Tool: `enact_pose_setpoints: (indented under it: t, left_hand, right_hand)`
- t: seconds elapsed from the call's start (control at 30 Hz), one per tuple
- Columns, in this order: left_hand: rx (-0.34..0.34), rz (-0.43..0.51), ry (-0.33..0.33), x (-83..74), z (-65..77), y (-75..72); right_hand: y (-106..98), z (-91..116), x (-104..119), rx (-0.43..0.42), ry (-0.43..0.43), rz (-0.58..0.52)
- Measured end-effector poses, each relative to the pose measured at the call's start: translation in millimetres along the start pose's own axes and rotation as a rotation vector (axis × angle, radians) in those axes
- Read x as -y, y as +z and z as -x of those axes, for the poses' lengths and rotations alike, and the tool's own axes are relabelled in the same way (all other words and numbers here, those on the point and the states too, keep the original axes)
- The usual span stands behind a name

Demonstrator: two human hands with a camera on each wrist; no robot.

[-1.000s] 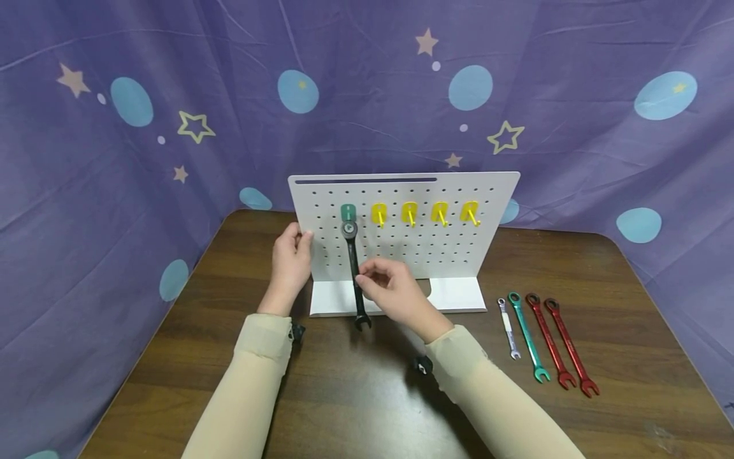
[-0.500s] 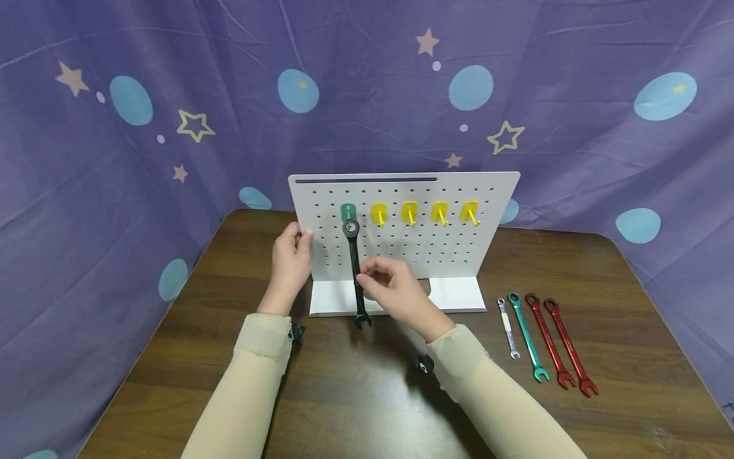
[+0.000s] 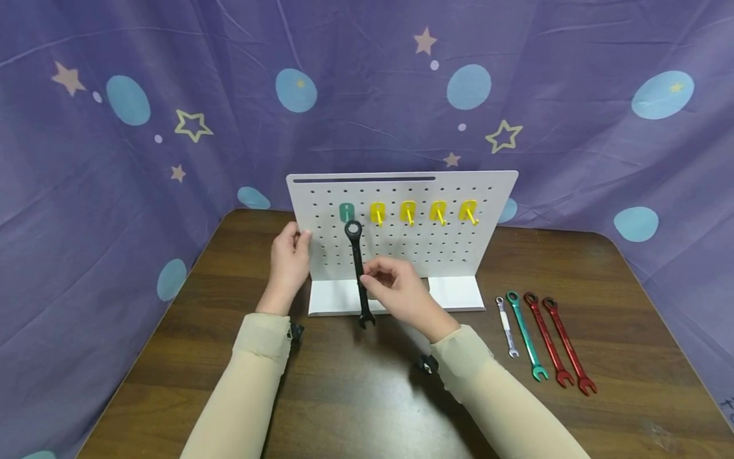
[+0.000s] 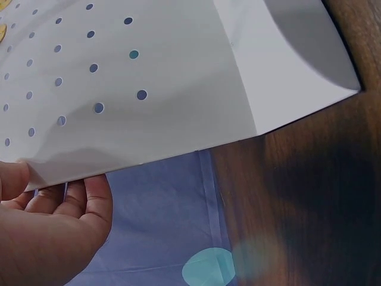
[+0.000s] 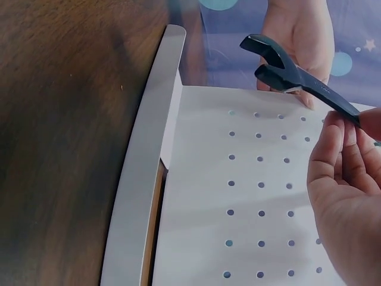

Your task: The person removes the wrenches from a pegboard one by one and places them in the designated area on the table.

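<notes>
My right hand (image 3: 399, 293) pinches the handle of a black ratcheting combination wrench (image 3: 357, 258) between thumb and fingers. The wrench hangs nearly upright before a white pegboard (image 3: 427, 252), ring end up and open-end jaw down. Its ring end sits just below and right of a green hook (image 3: 346, 211); board shows through the ring, which looks off the hook. In the right wrist view the wrench's forked end (image 5: 271, 62) points away from the fingers. My left hand (image 3: 290, 261) grips the pegboard's left edge, thumb in front and fingers behind, as the left wrist view shows.
Several yellow hooks (image 3: 408, 213) run along the board, right of the green one. On the brown table (image 3: 344, 395) at right lie a small silver wrench (image 3: 507, 326), a green wrench (image 3: 526, 335) and two red wrenches (image 3: 547, 338). A purple curtain (image 3: 367, 127) hangs behind.
My right hand has shifted slightly right with the black wrench, whose ring end moved right from under the green hook. The left hand keeps its grip on the board.
</notes>
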State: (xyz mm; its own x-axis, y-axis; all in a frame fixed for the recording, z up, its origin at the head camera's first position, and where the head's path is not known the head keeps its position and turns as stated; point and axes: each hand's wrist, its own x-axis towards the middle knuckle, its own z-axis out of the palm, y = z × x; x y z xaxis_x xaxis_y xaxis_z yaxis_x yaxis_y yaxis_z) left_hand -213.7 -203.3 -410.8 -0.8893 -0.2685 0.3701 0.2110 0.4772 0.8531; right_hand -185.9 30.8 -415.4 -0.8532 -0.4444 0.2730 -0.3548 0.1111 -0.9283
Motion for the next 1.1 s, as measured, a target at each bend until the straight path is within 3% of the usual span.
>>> enact_pose_setpoints:
  t: [0.6, 0.9, 1.1]
  left_hand:
    - [0.01, -0.008, -0.007, -0.4, 0.3, -0.4]
    - [0.012, -0.014, 0.002, 0.1, 1.1, -0.5]
    - [0.014, -0.013, -0.007, -0.2, 0.7, -0.7]
  right_hand:
    - [-17, 13, -1, -0.019, -0.011, -0.004]
    - [-26, 20, -7, -0.041, 0.037, 0.049]
    - [-33, 28, 17, -0.054, 0.054, 0.057]
